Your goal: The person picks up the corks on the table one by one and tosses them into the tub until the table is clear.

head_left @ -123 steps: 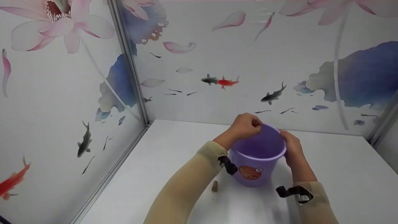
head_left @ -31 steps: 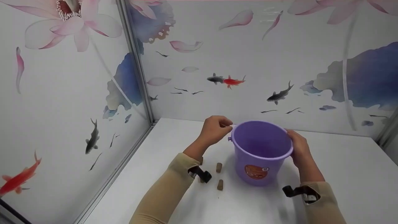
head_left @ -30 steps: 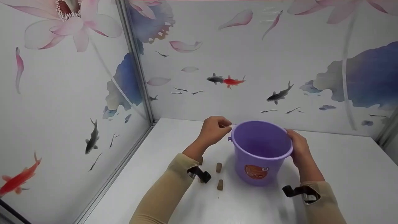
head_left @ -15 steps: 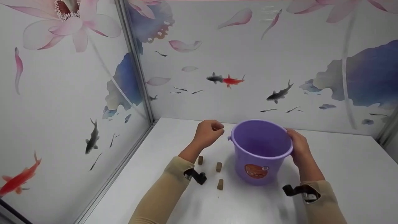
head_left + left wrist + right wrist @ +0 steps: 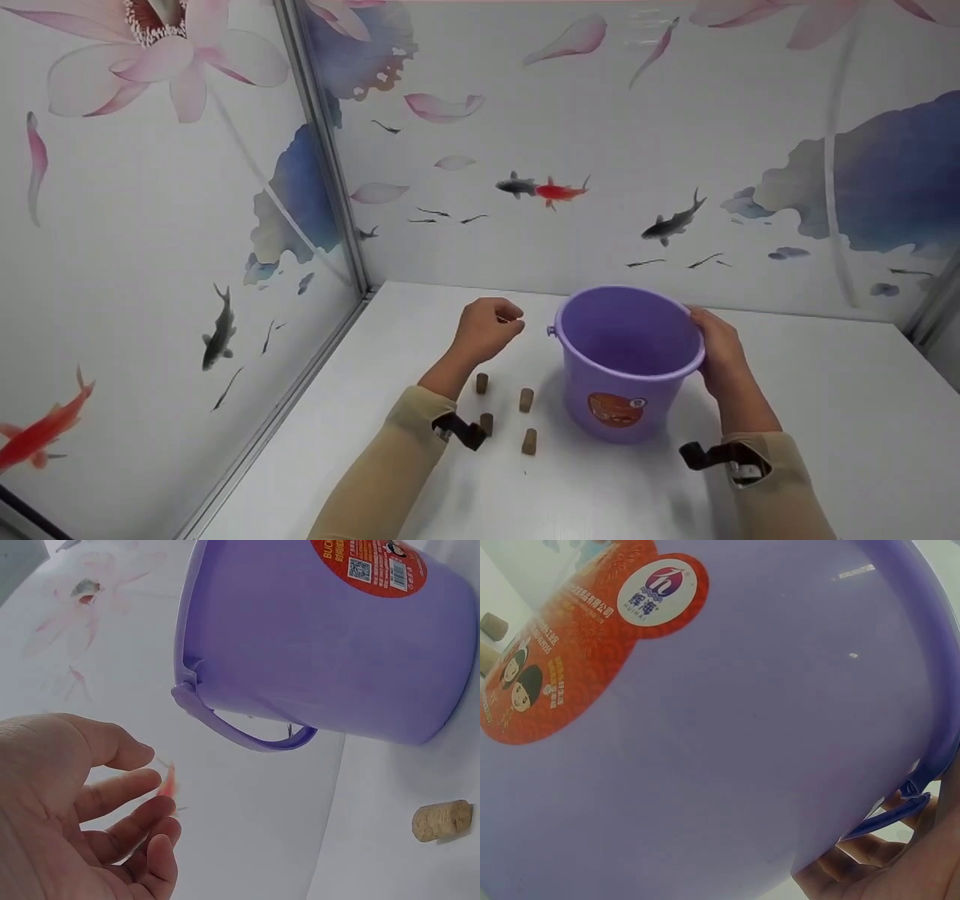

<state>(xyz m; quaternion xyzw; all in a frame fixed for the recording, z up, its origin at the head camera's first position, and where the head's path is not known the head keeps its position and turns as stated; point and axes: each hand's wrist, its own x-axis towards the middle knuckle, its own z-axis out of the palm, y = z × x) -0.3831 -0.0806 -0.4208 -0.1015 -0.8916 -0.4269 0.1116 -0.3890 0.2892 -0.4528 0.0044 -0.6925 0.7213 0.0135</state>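
Note:
A purple bucket (image 5: 600, 382) stands upright, its mouth up. The right hand (image 5: 720, 349) grips its right rim; in the right wrist view this hand (image 5: 907, 862) has its fingers around the far side by the handle (image 5: 889, 817). Left of the bucket, the left hand (image 5: 486, 330) hovers above the table, apart from it. In the left wrist view, that hand (image 5: 90, 810) hangs loosely curled with nothing held, and the bucket's handle (image 5: 247, 739) droops nearby. Several brown corks stand left of the bucket, among them one at the back (image 5: 482, 384) and one at the front (image 5: 529, 442).
The white table (image 5: 817, 390) is bounded by a back wall (image 5: 465, 255) printed with fish and petals and a left wall (image 5: 135, 262). A metal post (image 5: 319, 142) joins them. A dark speck (image 5: 525, 472) lies before the corks.
The left hand, earlier over the bucket's mouth, has moved left and toward the person, away from the rim. More corks are visible on the table. The right hand has kept its grip.

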